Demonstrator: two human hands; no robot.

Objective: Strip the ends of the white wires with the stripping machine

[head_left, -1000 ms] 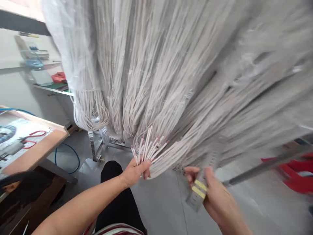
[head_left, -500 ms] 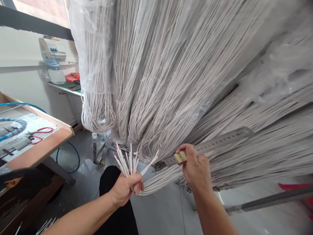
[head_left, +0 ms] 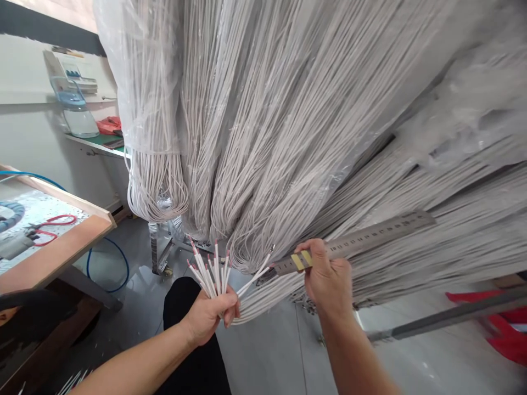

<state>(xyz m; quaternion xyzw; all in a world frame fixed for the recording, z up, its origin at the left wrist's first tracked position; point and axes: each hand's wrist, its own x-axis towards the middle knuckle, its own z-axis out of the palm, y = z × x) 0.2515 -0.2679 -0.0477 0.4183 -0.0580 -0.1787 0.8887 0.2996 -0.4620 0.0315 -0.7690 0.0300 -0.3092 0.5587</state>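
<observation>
My left hand [head_left: 214, 312] is closed round a bunch of white cables [head_left: 211, 274] whose tips are pinkish red and fan out above the fist. One or two of them lean right, their ends close to the ruler's near end. The cables run on from behind the fist to the right, under my right hand [head_left: 327, 274]. That hand grips a steel ruler [head_left: 370, 235] near its end, beside a band of yellow tape. The ruler slants up to the right in front of hanging cables. My right palm and some fingers are hidden.
Thick bundles of grey-white cable [head_left: 263, 137], partly in clear plastic, hang ahead. At left, a wood-edged workbench [head_left: 61, 249] holds red-handled scissors [head_left: 57, 222]. A water jug [head_left: 78, 115] stands on a shelf behind. A grey bar [head_left: 453, 315] crosses at lower right.
The view has shifted slightly, so the bench and hanging bundles sit further left. The ruler's near end now lies nearer the right-leaning cable tips. Both grips are the same.
</observation>
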